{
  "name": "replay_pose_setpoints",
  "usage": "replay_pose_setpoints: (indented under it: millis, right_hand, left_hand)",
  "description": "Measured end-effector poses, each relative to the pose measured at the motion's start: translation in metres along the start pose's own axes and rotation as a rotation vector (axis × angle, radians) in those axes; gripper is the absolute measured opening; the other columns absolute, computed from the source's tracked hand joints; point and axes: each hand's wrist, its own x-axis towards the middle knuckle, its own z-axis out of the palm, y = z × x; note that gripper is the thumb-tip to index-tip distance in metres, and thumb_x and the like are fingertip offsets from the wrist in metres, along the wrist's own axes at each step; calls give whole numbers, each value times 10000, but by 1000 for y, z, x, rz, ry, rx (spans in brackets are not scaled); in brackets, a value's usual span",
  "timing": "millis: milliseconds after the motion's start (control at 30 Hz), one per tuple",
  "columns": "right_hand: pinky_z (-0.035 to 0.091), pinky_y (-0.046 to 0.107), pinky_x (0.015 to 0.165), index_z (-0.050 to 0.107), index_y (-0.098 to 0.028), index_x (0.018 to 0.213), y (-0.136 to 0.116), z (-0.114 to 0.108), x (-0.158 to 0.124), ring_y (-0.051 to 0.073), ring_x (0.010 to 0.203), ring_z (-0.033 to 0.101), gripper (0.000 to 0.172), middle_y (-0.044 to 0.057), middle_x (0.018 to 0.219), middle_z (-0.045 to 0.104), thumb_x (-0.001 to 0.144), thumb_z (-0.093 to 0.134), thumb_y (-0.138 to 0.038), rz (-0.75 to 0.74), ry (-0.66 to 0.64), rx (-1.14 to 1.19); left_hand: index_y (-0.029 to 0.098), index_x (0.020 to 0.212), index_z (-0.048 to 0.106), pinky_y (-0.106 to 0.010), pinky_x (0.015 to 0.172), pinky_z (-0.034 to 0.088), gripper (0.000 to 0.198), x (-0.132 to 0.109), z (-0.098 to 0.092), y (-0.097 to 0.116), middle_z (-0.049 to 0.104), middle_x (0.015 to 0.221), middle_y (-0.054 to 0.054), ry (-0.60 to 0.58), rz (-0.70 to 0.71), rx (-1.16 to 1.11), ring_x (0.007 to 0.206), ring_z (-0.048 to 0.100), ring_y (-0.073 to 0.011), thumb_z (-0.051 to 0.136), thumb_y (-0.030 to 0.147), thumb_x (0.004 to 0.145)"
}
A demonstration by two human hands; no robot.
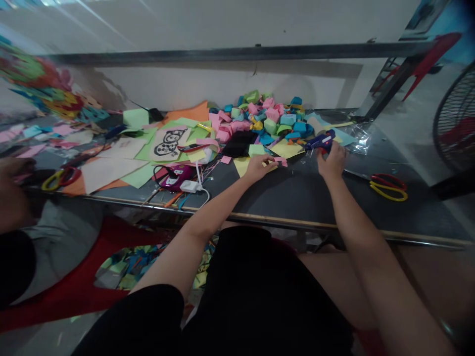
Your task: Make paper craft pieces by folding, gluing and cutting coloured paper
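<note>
My left hand (260,167) rests on the dark table (297,198), fingers closed on a small pink folded paper piece (280,161) beside a yellow paper sheet (242,165). My right hand (331,160) is wrapped round the handle of a blue glue gun (319,141), whose nozzle points left toward the paper. A pile of folded coloured paper pieces (265,118) lies just beyond both hands.
Red-and-yellow scissors (388,185) lie to the right. A purple device (176,177) with a white plug (190,186) sits left, among paper sheets and a cartoon drawing (168,143). Another person's hand (13,190) is at far left near other scissors (61,177). A fan (456,118) stands right.
</note>
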Motion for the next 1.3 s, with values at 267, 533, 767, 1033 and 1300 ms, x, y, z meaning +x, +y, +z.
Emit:
replay_pose_setpoints:
  millis: [267,533,767,1033,1300]
  right_hand:
    - [498,556,1060,615,-171,1271,-7,10,-4,361,1179,639,459,200,1217,698,870,642,-393,-63,-63,162]
    - [517,536,1061,687,-167,1245,-19,9,-9,367,1196,672,413,196,1242,729,861,666,-318,-168,-104,170]
    - [536,540,1051,722,-198,1226,-20,9,-9,350,1183,692,380,155,1231,758,858,669,-276,-215,-126,200]
    - [527,554,1083,736,-195,1243,-25,6,-11,360,1210,681,405,150,1259,753,849,651,-236,-198,-176,170]
    - [510,562,1094,714,-186,1283,-20,5,-8,378,1234,662,433,164,1293,735,859,645,-242,-167,-172,147]
  left_hand:
    - [201,891,770,-254,614,489,259,-1,2,-2,794,844,-51,11,9,8,703,693,-146,745,459,892]
    - [209,937,779,-268,649,491,232,-2,0,6,797,877,-45,-37,11,65,720,693,-157,760,434,886]
    - [224,915,764,-280,675,501,242,-3,0,3,787,867,-31,-23,39,76,732,696,-157,746,465,901]
    - [230,933,771,-300,714,503,215,-2,-1,3,788,886,-37,-32,39,102,747,701,-170,766,442,898]
    - [229,906,761,-296,707,491,199,-1,-1,1,777,853,-31,-19,34,100,741,691,-165,773,427,893]
